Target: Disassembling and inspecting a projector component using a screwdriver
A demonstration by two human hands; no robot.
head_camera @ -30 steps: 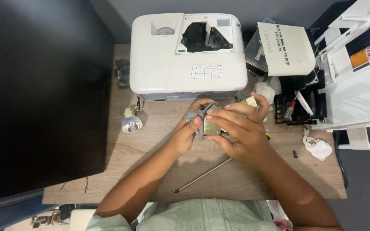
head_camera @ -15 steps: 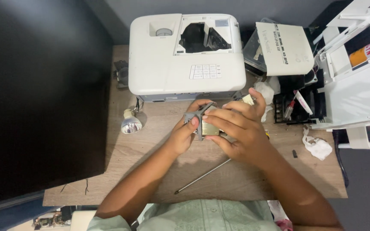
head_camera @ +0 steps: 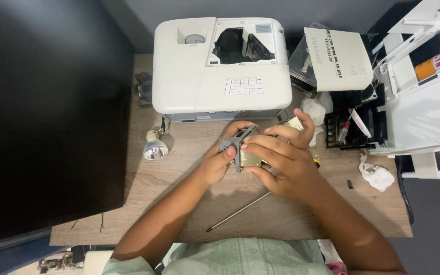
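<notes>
Grey plastic lamp housing with a brassy-looking metal block inside (head_camera: 244, 153) is sitting up off the wooden desk (head_camera: 179, 203), being held between both hands right in front of the big white projector with the open top hatch (head_camera: 220, 66). The left hand (head_camera: 215, 165) is gripping it from the left side, thumb pressing on the grey frame near its left edge and the other fingers curling round behind it where I can't see them. The right hand (head_camera: 286, 160) is wrapping over it from the right, fingers (head_camera: 260, 147) lying across the top and front of the metal part, thumb tucking underneath, so most of the right half is getting covered up. Both hands are clearly clenching on the piece, not loose. A pale bit is poking out past the right fingertips, can't tell what it is. A thin metal rod, maybe a long screwdriver (head_camera: 240, 211), is lying diagonally on the desk just below the hands, not touching them. A small reflector bulb with a shiny silver dish (head_camera: 155, 149) is sitting on the desk to the left, well clear of the left hand. A crumpled white tissue (head_camera: 378, 175) is lying off to the right, near a white printer-like machine (head_camera: 429, 102).
</notes>
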